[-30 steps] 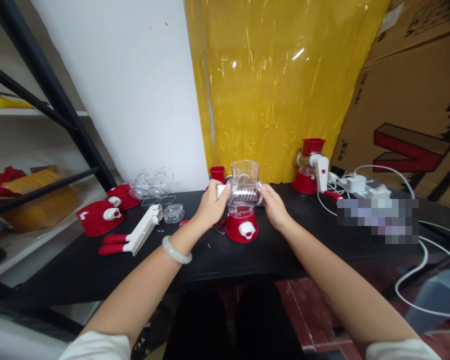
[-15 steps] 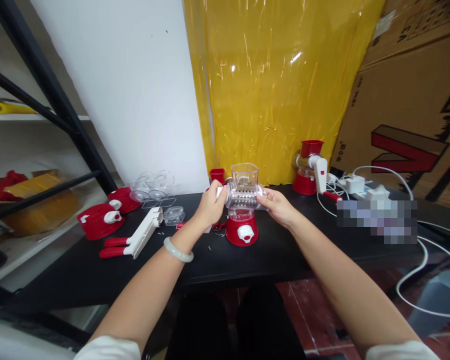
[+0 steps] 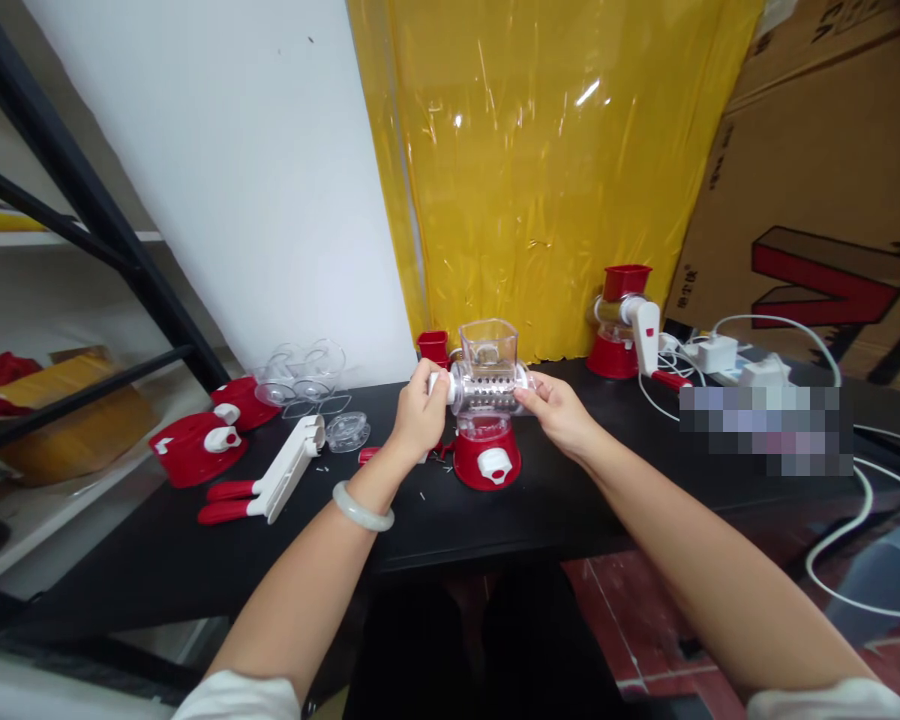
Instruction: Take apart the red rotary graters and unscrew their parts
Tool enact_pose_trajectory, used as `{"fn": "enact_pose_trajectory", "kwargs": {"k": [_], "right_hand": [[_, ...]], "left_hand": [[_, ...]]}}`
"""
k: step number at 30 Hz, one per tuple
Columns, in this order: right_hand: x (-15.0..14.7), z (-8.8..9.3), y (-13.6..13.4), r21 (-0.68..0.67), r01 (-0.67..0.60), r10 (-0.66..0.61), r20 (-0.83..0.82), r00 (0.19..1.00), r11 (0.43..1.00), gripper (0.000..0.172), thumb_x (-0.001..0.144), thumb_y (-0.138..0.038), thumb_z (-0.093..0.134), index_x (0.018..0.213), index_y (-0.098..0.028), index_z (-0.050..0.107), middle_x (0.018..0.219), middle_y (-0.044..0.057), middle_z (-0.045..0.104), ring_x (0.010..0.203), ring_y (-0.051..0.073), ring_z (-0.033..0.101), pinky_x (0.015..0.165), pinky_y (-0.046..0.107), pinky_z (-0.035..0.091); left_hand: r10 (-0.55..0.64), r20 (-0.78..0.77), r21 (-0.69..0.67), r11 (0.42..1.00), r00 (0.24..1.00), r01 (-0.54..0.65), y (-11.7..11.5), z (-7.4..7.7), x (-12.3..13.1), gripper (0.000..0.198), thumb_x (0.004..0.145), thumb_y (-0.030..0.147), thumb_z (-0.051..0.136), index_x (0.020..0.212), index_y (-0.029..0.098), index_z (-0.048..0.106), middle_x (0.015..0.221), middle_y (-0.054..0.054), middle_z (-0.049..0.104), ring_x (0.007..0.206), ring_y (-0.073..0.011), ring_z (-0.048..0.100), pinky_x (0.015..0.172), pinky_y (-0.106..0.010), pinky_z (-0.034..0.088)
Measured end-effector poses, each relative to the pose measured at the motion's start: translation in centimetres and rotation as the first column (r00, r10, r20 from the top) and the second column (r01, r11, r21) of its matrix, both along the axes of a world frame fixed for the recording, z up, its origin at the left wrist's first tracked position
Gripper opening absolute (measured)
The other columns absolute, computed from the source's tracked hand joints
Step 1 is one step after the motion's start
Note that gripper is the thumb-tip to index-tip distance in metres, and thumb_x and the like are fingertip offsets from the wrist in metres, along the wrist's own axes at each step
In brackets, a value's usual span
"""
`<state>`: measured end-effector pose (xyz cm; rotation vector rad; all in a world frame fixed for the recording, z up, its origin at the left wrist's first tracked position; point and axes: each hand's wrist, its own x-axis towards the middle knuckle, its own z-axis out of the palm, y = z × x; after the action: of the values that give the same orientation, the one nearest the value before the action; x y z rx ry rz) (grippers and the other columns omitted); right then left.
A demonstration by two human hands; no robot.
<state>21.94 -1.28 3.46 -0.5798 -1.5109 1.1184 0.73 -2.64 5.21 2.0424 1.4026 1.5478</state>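
A rotary grater (image 3: 487, 410) with a clear hopper, a metal drum and a red base stands on the black table (image 3: 555, 500). My left hand (image 3: 418, 412) is closed round the white part at the drum's left end. My right hand (image 3: 555, 408) pinches the drum's right end with its fingertips. A pale bangle (image 3: 361, 507) sits on my left wrist.
To the left lie red bases (image 3: 187, 448), white handles with red grips (image 3: 270, 480) and clear plastic parts (image 3: 304, 368). A second assembled grater (image 3: 621, 325) stands at the back right beside white chargers and cables (image 3: 727, 355). Yellow film, cardboard boxes and a black shelf frame surround the table.
My right hand has shifted from flat against the drum's end to a fingertip pinch. The left hand has stayed at the drum's other end; the view shifted slightly.
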Motion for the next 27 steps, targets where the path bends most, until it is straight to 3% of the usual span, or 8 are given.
{"fn": "enact_pose_trajectory", "kwargs": {"k": [4,11,17,24,27], "right_hand": [[0.0,-0.1,0.1,0.0,0.003,-0.003,0.001,1.0,1.0,0.047,0.069,-0.061,0.075,0.088,-0.019,0.069,0.085,0.007,0.075,0.082,0.023,0.069,0.085,0.038,0.052],[-0.2,-0.1,-0.1,0.059,0.065,-0.067,0.034,0.997,0.996,0.046,0.072,-0.062,0.072,0.086,-0.019,0.068,0.083,0.006,0.074,0.08,0.022,0.068,0.082,0.036,0.052],[-0.1,-0.3,0.0,0.069,0.095,-0.099,0.058,0.993,0.993,0.047,0.074,-0.065,0.068,0.083,-0.019,0.065,0.079,0.006,0.072,0.078,0.021,0.067,0.078,0.034,0.051],[-0.1,-0.6,0.1,0.091,0.118,-0.124,0.075,0.989,0.989,0.046,0.076,-0.065,0.066,0.083,-0.019,0.064,0.079,0.006,0.071,0.079,0.021,0.066,0.077,0.034,0.051],[-0.1,-0.6,0.1,0.087,0.115,-0.122,0.08,0.989,0.99,0.046,0.076,-0.065,0.066,0.084,-0.019,0.065,0.078,0.006,0.07,0.078,0.022,0.066,0.076,0.034,0.051]], "left_hand": [[-0.124,-0.084,-0.017,0.992,0.989,0.123,0.2,0.7,-0.5,0.025,0.096,0.041,0.038,0.079,0.022,0.042,0.067,0.003,0.05,0.064,-0.0146,0.048,0.063,-0.027,0.036],[0.021,0.036,0.073,0.997,0.999,-0.023,0.1,-0.4,0.2,0.022,0.096,0.038,0.039,0.081,0.022,0.044,0.067,0.004,0.049,0.062,-0.014,0.046,0.061,-0.028,0.034],[-0.127,-0.12,0.033,0.991,0.985,0.132,0.6,0.6,-0.6,0.023,0.096,0.036,0.039,0.078,0.022,0.041,0.065,0.004,0.048,0.061,-0.0141,0.046,0.062,-0.028,0.034],[-0.007,0.024,0.113,0.994,1.0,0.004,0.5,-0.6,0.1,0.022,0.097,0.037,0.038,0.081,0.022,0.043,0.067,0.004,0.048,0.063,-0.0144,0.045,0.062,-0.029,0.033],[-0.068,-0.041,0.1,0.992,0.997,0.072,0.7,-0.1,-0.3,0.022,0.097,0.036,0.038,0.079,0.022,0.042,0.067,0.004,0.047,0.062,-0.0143,0.045,0.062,-0.029,0.033]]}}
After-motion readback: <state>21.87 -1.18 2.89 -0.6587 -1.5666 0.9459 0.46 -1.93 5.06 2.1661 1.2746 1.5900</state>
